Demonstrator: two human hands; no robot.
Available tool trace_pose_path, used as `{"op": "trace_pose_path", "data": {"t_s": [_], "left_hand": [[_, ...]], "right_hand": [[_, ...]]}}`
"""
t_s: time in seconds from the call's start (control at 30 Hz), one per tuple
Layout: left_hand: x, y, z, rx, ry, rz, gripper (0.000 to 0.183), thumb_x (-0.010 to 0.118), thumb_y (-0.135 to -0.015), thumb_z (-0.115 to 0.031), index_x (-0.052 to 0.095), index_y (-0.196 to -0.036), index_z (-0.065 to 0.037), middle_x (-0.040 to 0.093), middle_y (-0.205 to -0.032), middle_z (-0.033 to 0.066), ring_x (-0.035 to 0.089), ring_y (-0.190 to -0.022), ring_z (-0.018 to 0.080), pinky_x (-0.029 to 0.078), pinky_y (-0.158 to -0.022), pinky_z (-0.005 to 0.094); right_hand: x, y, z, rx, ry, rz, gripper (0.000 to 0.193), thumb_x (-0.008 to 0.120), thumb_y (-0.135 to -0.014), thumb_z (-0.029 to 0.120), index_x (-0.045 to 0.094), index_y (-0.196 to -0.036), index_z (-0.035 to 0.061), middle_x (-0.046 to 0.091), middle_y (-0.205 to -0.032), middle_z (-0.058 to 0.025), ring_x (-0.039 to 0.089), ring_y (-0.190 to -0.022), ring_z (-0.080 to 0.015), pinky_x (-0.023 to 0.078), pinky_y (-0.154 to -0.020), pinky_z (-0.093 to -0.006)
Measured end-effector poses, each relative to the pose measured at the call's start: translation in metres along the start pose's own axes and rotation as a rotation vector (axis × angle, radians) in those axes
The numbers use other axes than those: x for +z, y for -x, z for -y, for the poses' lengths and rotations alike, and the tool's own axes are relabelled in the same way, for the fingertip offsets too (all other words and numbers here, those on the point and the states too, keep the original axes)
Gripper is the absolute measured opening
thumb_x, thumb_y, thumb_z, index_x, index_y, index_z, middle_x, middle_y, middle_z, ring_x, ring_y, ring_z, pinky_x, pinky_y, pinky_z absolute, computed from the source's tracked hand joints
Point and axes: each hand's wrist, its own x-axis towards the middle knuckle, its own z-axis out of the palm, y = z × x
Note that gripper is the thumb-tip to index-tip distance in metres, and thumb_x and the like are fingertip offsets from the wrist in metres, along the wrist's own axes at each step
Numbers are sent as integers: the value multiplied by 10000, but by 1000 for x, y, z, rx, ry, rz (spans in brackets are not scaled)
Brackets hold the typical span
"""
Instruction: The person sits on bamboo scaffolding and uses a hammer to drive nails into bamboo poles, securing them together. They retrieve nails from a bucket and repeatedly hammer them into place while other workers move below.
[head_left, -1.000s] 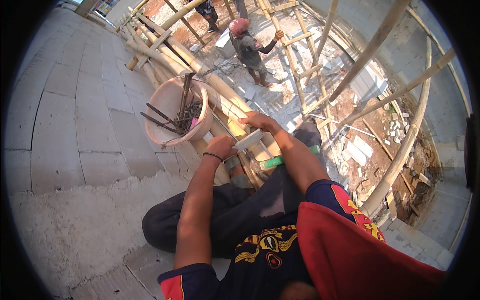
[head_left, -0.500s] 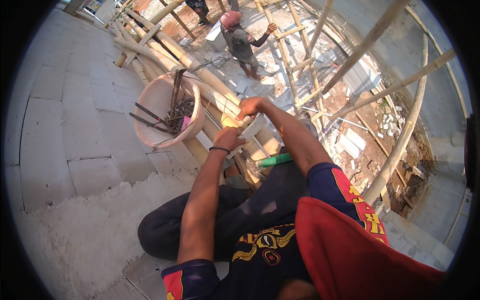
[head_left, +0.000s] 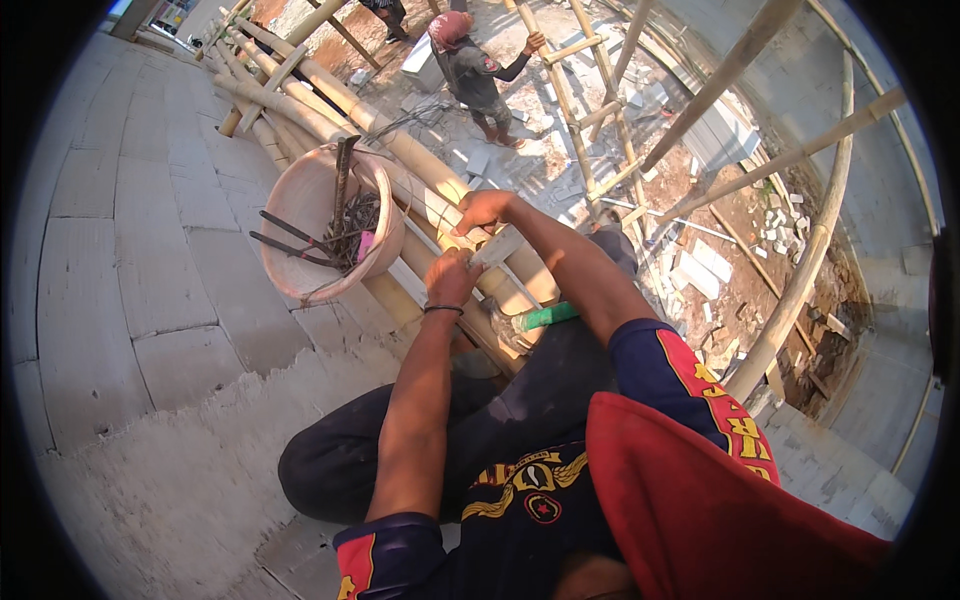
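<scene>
"What's in the grip?"

"A pale flat strip (head_left: 497,246). The left hand (head_left: 449,277) has its fingers closed on the lower end, and the strip slants up and rightward from there, its far end just under the right wrist."

"And the right hand (head_left: 484,209)?"

"Just above and right of the left one, fingers curled down over the bamboo poles (head_left: 420,158). Whether it's clamped on a pole or on the strip too, I can't tell."

"What lies close by?"

"Left of the grip, a pinkish bucket (head_left: 290,205), tipped toward the hands. Inside are a tangle of wire (head_left: 352,214), a bright pink thing (head_left: 366,243) and a dark bar (head_left: 343,182) sticking up. Two dark handles (head_left: 292,222) poke out over the side away from the grip."

"Below the hands?"

"Below and right, near the knee, a green tube-like thing (head_left: 550,316); I can't make out what it is."

"Further out?"

"Well left of the grip, a surface of pale blocks (head_left: 165,270). Beyond the hands, down on the ground, a co-worker (head_left: 468,75) has one hand on a bamboo ladder (head_left: 575,50)."
</scene>
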Motion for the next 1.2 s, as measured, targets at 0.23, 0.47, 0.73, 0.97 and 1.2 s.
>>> {"op": "trace_pose_path", "data": {"t_s": [0.23,0.47,0.73,0.97,1.2], "left_hand": [[8,7,16,26,86,-87,321,742,-784,-300,678,-968,-44,643,-904,181,637,-838,365,503,-740,470],[-7,-4,21,-9,137,5,340,745,-771,-313,674,-915,-13,660,-937,207,643,-873,366,502,-751,470],[5,-7,8,-88,107,-27,387,743,-762,-384,695,-870,-16,658,-827,220,644,-774,381,502,-718,462],[20,-24,-5,-178,66,-18,423,725,-768,-437,701,-933,-48,670,-920,195,630,-919,360,497,-803,457],[31,-32,-1,-164,85,-83,443,732,-762,-444,701,-916,-30,678,-889,207,642,-887,365,502,-790,453]], "right_hand": [[9,-5,6,3,135,-59,325,776,-696,285,678,-789,-11,562,-594,-47,473,-464,-154,374,-440,-337],[8,-17,7,2,115,-54,315,792,-682,241,693,-825,-22,571,-585,-45,470,-458,-154,358,-429,-334],[6,-20,-6,-15,88,-61,351,791,-704,301,678,-794,-19,571,-590,-64,479,-473,-164,354,-446,-351],[-8,-12,-8,-21,181,-174,512,785,-662,405,680,-815,-72,647,-684,-128,590,-575,-239,449,-547,-379],[-10,4,2,-40,395,-229,632,771,-692,459,667,-1017,-74,692,-998,-220,674,-925,-313,516,-778,-394]]}}
